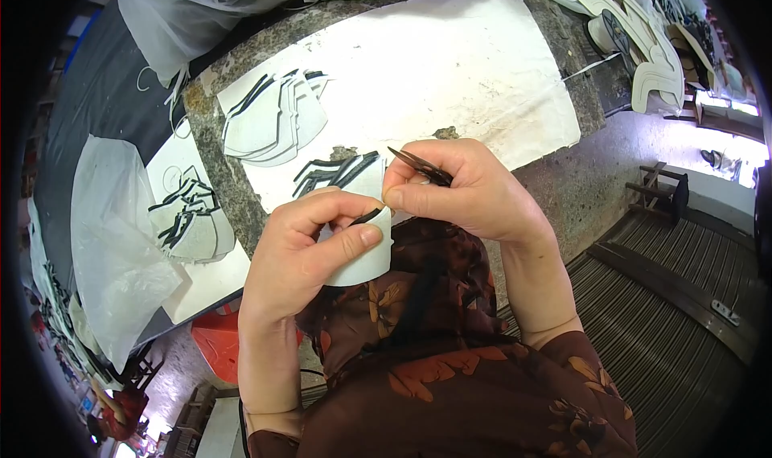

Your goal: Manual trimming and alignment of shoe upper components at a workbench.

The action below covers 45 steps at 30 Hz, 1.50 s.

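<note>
Pinched between the thumb and fingers of my left hand (291, 247) is a pale, curved fabric piece (363, 263) with a black strip along its upper edge. My right hand (474, 186) is closed around small dark scissors (416, 165), whose tip points up and left. Its thumb and forefinger meet right at the piece's upper corner; whether they pinch a thread there is too small to tell. Just beyond my hands lies a small pile of similar black-edged pieces (342, 175), partly hidden by my left hand.
A fanned stack of pale pieces (269, 132) lies on the white sheet (418, 64) at the far left. Another stack (197, 229) sits on the left beside a translucent plastic bag (117, 241). Cream cut-out shapes (655, 84) are at the far right. A red stool (217, 344) stands below.
</note>
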Tool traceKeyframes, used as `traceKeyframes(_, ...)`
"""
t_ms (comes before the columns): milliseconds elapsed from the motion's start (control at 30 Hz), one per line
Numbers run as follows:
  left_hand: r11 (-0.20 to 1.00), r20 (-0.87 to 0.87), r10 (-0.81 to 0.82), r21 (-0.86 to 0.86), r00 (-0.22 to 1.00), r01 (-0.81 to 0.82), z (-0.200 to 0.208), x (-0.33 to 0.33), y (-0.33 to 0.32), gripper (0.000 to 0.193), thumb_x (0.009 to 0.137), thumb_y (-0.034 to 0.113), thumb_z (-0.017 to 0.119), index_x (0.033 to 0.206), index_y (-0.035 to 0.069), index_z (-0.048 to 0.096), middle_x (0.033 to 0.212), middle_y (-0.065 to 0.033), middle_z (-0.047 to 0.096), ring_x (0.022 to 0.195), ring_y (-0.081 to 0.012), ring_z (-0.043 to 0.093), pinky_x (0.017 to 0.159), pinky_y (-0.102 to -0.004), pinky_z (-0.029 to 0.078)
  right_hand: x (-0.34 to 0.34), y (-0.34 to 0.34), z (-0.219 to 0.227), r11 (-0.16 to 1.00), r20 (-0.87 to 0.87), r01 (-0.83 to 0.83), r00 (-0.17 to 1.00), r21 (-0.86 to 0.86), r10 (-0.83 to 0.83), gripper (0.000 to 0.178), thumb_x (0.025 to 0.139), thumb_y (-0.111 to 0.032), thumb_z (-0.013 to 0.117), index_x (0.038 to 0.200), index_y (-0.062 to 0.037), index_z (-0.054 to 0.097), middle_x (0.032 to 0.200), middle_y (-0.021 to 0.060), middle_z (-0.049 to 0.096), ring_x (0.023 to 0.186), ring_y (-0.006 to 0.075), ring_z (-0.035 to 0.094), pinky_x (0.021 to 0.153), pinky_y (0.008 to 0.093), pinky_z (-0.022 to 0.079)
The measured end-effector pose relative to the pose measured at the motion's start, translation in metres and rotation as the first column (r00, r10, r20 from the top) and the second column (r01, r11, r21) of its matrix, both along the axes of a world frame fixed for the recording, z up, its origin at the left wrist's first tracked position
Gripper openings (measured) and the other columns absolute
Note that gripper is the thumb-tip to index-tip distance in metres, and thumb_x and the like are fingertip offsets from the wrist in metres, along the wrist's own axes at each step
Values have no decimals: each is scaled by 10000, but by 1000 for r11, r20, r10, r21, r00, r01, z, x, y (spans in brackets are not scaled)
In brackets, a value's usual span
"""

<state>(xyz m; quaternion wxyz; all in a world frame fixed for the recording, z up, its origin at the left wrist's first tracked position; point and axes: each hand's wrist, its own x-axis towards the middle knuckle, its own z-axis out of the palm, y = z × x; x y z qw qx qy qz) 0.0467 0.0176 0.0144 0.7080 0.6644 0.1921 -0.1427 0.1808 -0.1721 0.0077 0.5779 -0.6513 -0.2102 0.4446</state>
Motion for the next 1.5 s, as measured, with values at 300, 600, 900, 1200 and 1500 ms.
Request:
traceKeyframes(300,990,-64,117,-69,991,-122,7,4,-1,146,921,119,770,1009,5,746,859,38,657,764,-44,518,695,-221,415,-4,9,13,997,144,-52,988,-61,60,91,954,-94,677,971,-11,710,817,-21,625,783,48,553,688,225,454)
traceKeyframes(600,909,-34,312,-279,950,-308,3,-13,16,106,926,87,765,978,-5,749,899,-13,728,802,-60,629,734,-204,492,-7,9,19,972,777,-189,588,-140,226,148,918,-141,683,1060,-109,707,1122,84,684,843,314,691,715,400,561)
traceKeyframes(900,883,45,402,-284,914,-374,-2,-19,6,112,913,54,774,1004,-8,752,920,-20,730,837,-71,632,769,-215,499,-10,21,17,972,630,-175,741,-156,234,199,947,-173,664,1117,-84,718,971,108,724,876,323,701,731,394,554)
traceKeyframes(1200,874,73,445,-251,893,-415,-3,-17,-3,122,932,63,765,1030,-7,749,941,-9,726,842,-63,619,783,-212,493,-8,24,20,989,175,-147,974,15,142,344,1066,-328,554,1043,-15,697,913,123,695,848,260,656,784,352,518)
traceKeyframes(1500,882,72,454,-175,888,-437,-7,-17,-2,136,930,82,774,1032,-7,755,941,-7,726,850,-63,617,796,-213,493,-8,25,13,996,26,-92,995,4,92,284,1078,-248,558,1030,-2,692,852,-15,615,785,68,495,702,239,422)
